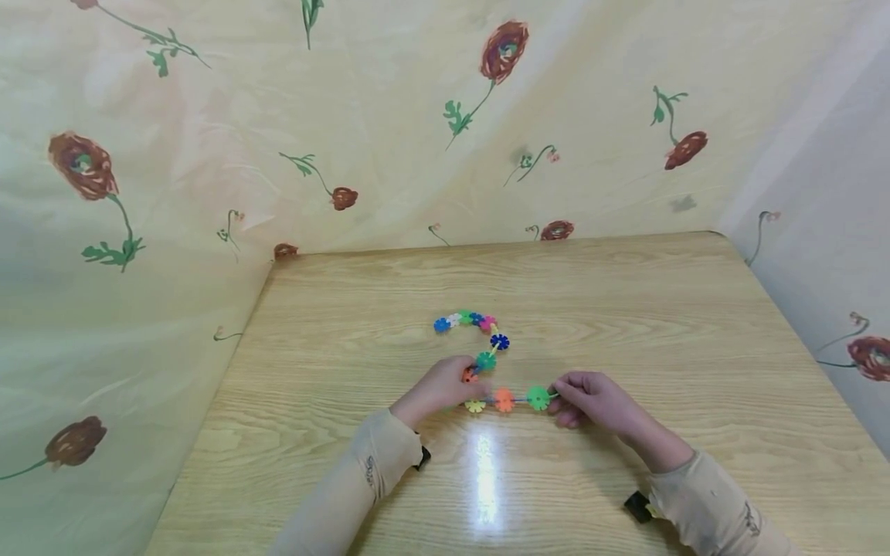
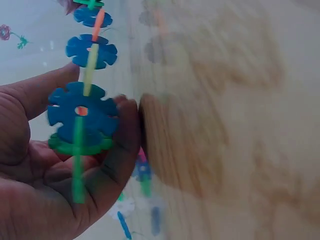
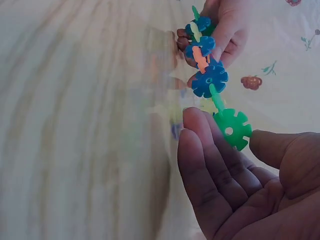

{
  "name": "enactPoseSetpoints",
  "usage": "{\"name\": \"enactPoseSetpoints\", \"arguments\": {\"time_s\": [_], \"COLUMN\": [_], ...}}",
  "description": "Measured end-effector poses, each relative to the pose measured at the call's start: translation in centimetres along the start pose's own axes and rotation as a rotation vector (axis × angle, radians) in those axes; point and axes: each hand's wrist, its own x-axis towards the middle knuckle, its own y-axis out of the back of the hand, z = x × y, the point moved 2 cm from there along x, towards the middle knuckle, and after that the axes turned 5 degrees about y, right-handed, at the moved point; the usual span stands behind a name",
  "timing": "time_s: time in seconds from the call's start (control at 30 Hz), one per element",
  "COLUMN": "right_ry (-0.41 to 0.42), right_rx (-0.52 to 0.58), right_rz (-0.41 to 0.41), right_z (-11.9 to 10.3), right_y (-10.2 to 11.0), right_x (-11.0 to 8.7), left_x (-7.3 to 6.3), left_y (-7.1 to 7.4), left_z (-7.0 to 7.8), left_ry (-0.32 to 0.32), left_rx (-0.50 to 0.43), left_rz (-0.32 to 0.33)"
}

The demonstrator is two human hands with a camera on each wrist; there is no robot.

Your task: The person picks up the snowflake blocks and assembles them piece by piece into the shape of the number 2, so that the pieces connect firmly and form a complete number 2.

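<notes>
A chain of interlocking notched plastic discs in several colours spans both hands. In the head view, its far part curves over the table and ends in a blue disc (image 1: 442, 325). My left hand (image 1: 441, 386) grips the chain near an orange-red disc (image 1: 469, 376), partly hidden by the fingers. In the left wrist view, thumb and curled fingers surround a blue disc (image 2: 97, 107). A yellow disc (image 1: 476, 405), an orange disc (image 1: 504, 400) and a green disc (image 1: 538, 398) run rightward. My right hand (image 1: 594, 400) pinches the end green disc (image 3: 239, 124) by its edge.
The wood-grain table (image 1: 348, 301) lies under the hands, with a bright light reflection (image 1: 485, 479) in front of them. Flower-patterned cloth (image 1: 389, 100) hangs behind the table and at both sides. A small black object (image 1: 638, 507) sits by the right sleeve.
</notes>
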Motion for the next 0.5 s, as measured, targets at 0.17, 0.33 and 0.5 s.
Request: {"name": "enactPoseSetpoints", "arguments": {"time_s": [0.17, 0.33, 0.5], "right_ry": [-0.015, -0.033, -0.021], "right_rx": [-0.015, -0.068, -0.152], "right_rz": [-0.006, -0.010, -0.017], "right_z": [0.2, 0.4, 0.6], "right_y": [0.0, 0.1, 0.2], "right_x": [-0.1, -0.1, -0.1], "left_x": [-0.3, -1.4, -2.9], "left_y": [-0.1, 0.4, 1.2], "left_z": [0.6, 0.5, -0.4], "left_ry": [0.036, 0.027, 0.029], "left_rx": [0.079, 0.078, 0.099], "left_rz": [0.016, 0.008, 0.024]}}
